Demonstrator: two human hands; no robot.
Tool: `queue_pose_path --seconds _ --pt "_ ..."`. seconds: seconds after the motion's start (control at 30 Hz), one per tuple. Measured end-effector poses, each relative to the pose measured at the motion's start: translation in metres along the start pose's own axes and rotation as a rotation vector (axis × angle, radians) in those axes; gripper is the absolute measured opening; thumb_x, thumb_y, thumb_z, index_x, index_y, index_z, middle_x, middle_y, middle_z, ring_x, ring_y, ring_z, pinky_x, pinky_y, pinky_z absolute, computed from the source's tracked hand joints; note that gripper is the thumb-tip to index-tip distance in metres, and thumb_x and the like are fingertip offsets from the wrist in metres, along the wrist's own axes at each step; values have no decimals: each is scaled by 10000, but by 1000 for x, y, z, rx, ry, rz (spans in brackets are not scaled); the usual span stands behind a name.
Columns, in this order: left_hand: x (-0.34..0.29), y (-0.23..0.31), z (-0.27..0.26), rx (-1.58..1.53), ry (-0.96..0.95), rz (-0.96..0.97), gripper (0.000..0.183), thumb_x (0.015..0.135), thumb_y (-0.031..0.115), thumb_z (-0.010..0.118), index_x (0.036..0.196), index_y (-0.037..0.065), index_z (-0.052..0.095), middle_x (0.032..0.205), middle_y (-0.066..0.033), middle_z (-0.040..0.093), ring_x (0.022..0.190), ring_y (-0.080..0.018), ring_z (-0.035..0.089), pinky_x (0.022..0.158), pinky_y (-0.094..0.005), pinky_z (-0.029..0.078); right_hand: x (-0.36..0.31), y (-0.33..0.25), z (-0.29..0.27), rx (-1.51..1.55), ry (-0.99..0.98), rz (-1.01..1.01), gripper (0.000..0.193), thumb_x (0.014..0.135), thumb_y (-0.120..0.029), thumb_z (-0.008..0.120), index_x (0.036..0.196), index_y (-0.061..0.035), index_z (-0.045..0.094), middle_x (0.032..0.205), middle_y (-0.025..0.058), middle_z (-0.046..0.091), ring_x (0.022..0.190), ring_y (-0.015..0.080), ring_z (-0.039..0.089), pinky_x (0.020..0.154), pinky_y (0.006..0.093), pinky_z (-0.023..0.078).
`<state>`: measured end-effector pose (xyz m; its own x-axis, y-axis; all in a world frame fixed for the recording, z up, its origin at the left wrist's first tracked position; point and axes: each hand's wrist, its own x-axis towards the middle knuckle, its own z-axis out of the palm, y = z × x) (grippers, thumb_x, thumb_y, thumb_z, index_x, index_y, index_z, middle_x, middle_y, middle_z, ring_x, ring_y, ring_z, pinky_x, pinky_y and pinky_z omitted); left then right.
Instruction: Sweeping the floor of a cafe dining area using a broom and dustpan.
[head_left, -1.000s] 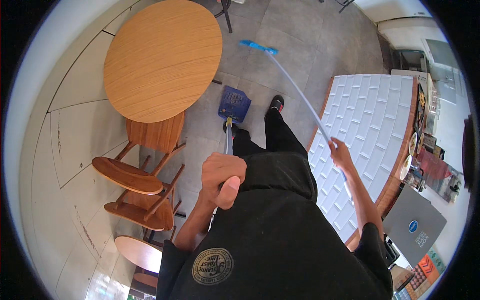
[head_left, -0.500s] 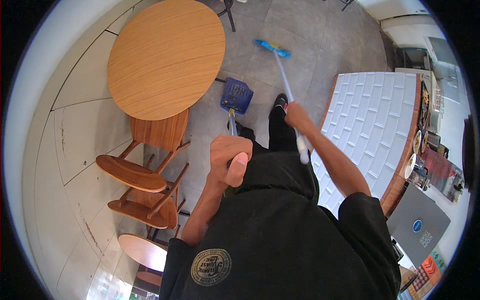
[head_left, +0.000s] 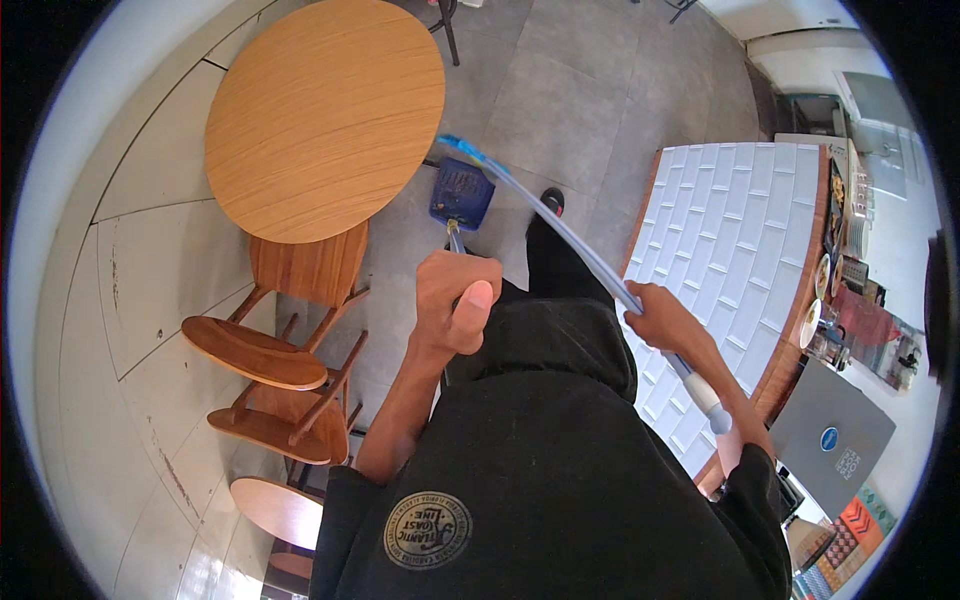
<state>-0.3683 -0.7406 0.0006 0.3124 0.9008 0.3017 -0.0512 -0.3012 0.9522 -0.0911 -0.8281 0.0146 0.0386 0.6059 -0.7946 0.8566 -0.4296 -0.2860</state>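
My left hand (head_left: 457, 303) is wrapped round the upright handle of a blue dustpan (head_left: 462, 194), whose pan rests on the grey floor with some debris in it. My right hand (head_left: 665, 316) grips the pale pole of a broom (head_left: 560, 231). The pole slants from beside my right forearm, past my foot, to a bright blue broom head (head_left: 466, 150). That head is at the far edge of the dustpan, close to the round table; whether it touches the pan I cannot tell.
A round wooden table (head_left: 325, 120) stands at the left, with wooden chairs (head_left: 255, 352) below it along the pale wall. To the right is a counter with a white-tiled front (head_left: 728, 250); a grey laptop (head_left: 833, 445) and plates lie on its top. My shoe (head_left: 552, 201) is near the dustpan.
The broom head has swept left and nearer, from the open floor to the dustpan's far edge. My right hand has moved right and lower with the pole; my left hand stays nearly in place.
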Motion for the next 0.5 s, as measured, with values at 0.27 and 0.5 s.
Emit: queue_pose_path --seconds 0.27,0.5 --pt "-4 1 8 -76 -11 9 496 882 351 341 482 60 316 439 -29 324 353 -163 303 386 -311 198 79 -11 -4 -128 217 -1 271 851 -193 552 946 59 577 876 286 619 854 439 604 754 478 473" --pt "-17 14 3 -63 -38 4 473 875 312 359 482 52 332 443 -34 332 354 -174 319 380 -321 210 165 -8 11 -147 298 -283 250 828 -156 538 961 54 566 822 286 614 799 431 613 702 514 484"
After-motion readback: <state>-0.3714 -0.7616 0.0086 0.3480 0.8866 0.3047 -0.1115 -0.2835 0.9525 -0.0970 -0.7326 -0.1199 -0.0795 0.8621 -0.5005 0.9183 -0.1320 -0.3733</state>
